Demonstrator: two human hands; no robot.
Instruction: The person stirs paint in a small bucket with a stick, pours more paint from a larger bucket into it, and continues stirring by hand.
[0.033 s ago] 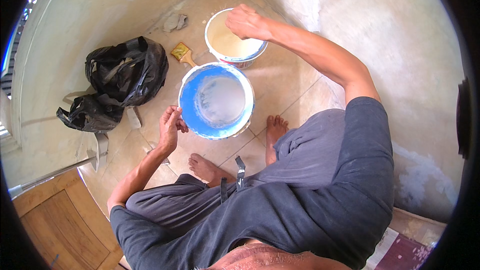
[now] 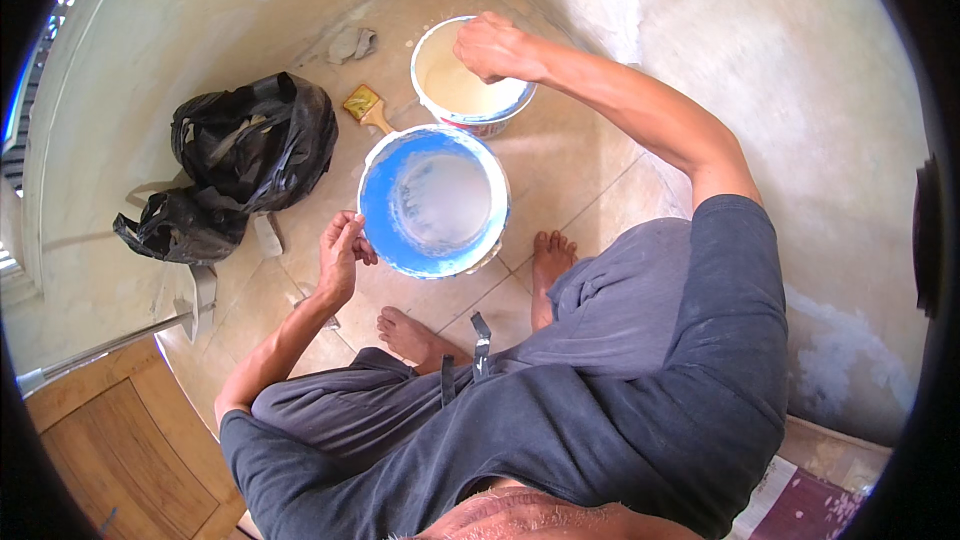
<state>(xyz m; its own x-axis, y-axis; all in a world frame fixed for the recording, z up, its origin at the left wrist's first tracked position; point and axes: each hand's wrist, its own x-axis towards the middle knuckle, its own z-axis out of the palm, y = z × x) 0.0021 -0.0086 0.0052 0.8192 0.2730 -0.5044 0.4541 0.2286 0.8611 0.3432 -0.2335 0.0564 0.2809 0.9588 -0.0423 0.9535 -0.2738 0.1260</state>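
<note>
Compared with the earlier frame, the arrangement is unchanged. The right hand (image 2: 493, 46) appears a trace farther right, and the far bucket and brush show the same slight shift; the left hand matches its former position.

Right arm: extended forward with elbow bent outward, fist closed over the mouth of the white-rimmed bucket (image 2: 440, 81) of cream-coloured contents. Anything inside the fist is hidden. Left arm: bent at the elbow, hand (image 2: 342, 252) at the left rim of the blue-lined bucket (image 2: 381, 202), thumb against the edge, fingers curled; firmness of grip cannot be told.

Buckets: two. The blue-lined one, with whitish contents, is nearer the person and overlaps the other in view; whether it rests on the floor cannot be determined. Feet: two, bare, on the tiled floor (image 2: 590, 175) below the buckets.

Farther out: one brush (image 2: 368, 107), yellow-bristled, left of the buckets; two black plastic bags, one large (image 2: 290, 155), one small (image 2: 185, 232); one crumpled greyish cloth (image 2: 351, 44) near the wall; one wooden panel (image 2: 135, 440) at lower left.
</note>
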